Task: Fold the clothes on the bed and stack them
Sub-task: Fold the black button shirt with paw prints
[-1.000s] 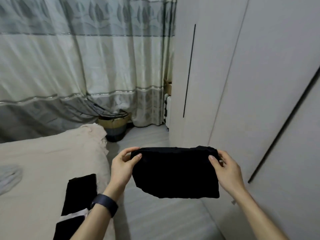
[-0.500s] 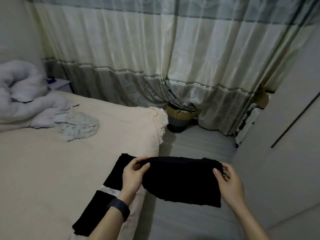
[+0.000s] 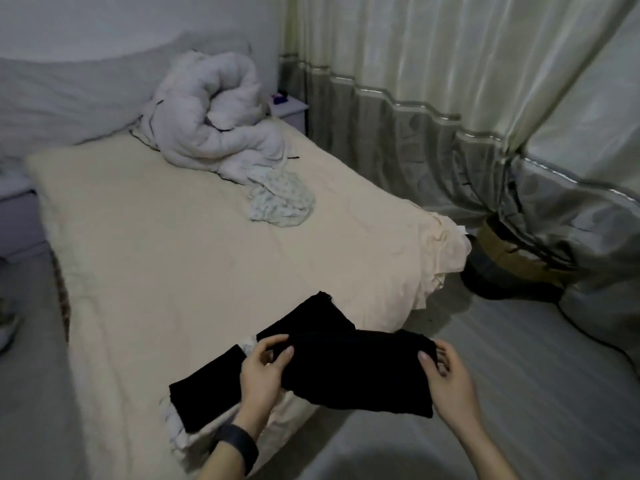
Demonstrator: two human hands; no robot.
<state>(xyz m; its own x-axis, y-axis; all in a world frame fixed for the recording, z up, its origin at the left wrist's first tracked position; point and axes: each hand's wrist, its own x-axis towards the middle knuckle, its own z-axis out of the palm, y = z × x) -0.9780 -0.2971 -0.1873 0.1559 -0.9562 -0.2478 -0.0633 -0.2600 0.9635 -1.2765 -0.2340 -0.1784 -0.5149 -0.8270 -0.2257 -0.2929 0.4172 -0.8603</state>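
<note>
Black garment (image 3: 356, 372), folded, held in the air by both hands over the near corner of the bed (image 3: 156, 258).
Left hand (image 3: 263, 372) pinches its top left corner and right hand (image 3: 446, 379) pinches its top right corner, thumbs on the near face, so the cloth hangs flat between them, partly above the mattress edge and partly above the floor. Under it a second black garment (image 3: 207, 386) lies flat on the sheet. Farther up lie a crumpled patterned cloth (image 3: 280, 199) and a bundled white duvet (image 3: 211, 116).

black garment (image 3: 356, 372), cream bed (image 3: 156, 244), white duvet (image 3: 207, 123)
</note>
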